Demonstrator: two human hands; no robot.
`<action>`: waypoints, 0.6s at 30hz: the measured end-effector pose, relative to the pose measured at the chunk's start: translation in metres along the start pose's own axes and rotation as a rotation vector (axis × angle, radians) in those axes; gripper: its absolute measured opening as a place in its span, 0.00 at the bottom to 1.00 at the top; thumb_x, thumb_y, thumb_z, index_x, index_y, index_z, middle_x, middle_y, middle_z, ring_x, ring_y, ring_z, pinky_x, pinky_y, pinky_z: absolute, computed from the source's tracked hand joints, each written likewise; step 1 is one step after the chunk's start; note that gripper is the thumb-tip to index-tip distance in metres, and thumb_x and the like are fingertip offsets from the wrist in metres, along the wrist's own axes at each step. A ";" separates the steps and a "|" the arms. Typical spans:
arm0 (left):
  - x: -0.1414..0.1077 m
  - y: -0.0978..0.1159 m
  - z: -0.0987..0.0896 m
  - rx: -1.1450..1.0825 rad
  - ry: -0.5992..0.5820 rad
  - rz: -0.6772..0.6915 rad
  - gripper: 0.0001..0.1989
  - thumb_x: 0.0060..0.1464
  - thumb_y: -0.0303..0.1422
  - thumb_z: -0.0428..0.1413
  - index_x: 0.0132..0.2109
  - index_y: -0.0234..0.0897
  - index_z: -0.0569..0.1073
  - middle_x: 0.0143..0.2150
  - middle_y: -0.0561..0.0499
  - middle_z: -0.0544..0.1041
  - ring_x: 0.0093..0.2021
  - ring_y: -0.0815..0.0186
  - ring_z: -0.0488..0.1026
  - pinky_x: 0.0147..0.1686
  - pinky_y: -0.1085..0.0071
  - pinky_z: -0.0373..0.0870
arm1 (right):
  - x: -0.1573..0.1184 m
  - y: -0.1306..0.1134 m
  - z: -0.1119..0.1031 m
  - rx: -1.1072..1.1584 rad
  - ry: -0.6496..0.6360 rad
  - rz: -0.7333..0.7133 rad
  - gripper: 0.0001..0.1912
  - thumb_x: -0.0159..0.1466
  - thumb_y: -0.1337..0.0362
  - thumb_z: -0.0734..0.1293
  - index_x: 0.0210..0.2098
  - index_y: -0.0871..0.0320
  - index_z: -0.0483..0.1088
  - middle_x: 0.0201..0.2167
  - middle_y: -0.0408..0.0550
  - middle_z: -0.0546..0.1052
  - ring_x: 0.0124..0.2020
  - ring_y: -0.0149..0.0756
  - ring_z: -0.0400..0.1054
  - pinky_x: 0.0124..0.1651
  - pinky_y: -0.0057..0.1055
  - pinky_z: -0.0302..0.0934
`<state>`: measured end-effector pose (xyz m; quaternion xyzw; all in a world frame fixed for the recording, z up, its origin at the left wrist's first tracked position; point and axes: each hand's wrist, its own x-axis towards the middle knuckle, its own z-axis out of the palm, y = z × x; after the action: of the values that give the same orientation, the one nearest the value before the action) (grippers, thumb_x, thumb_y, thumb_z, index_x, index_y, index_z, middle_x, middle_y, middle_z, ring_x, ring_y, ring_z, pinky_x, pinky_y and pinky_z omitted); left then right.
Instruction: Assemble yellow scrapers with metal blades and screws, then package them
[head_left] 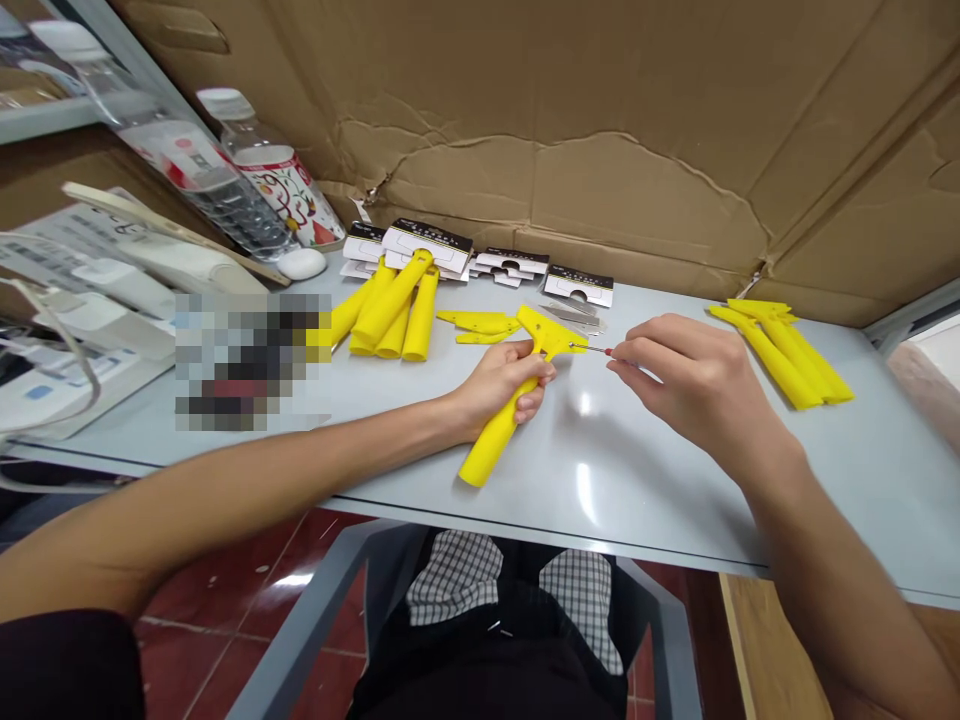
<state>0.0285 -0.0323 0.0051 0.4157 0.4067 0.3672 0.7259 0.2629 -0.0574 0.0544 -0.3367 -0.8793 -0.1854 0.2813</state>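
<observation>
My left hand (510, 385) is wrapped round the neck of a yellow T-shaped tool (491, 445), whose round handle slants down toward the table's front edge. In my right hand (679, 375) is a thin screwdriver with a red part at the fingertips (598, 349); its metal shaft points left and its tip meets the right end of the tool's head. Flat yellow pieces (480, 323) lie just behind my left hand. Some thin metal blades (574, 318) rest behind the tool's head.
Several yellow handles (390, 310) are piled at the back left, near black-and-white cards (577, 287). More yellow tools (795, 355) lie at the right. Plastic bottles (281, 180) and a white round object (301, 264) stand or lie back left. Cardboard (562, 90) backs the grey table (675, 500).
</observation>
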 end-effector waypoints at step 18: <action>0.002 -0.003 -0.004 -0.039 -0.025 0.014 0.08 0.52 0.29 0.62 0.30 0.36 0.69 0.21 0.60 0.67 0.13 0.78 0.58 0.12 0.79 0.57 | 0.003 -0.003 0.002 0.167 0.108 -0.017 0.11 0.70 0.77 0.69 0.40 0.53 0.71 0.38 0.47 0.78 0.35 0.35 0.73 0.38 0.32 0.70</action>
<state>0.0259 -0.0306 0.0007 0.4088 0.3873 0.3750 0.7364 0.2588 -0.0567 0.0539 -0.2943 -0.8781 -0.1316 0.3537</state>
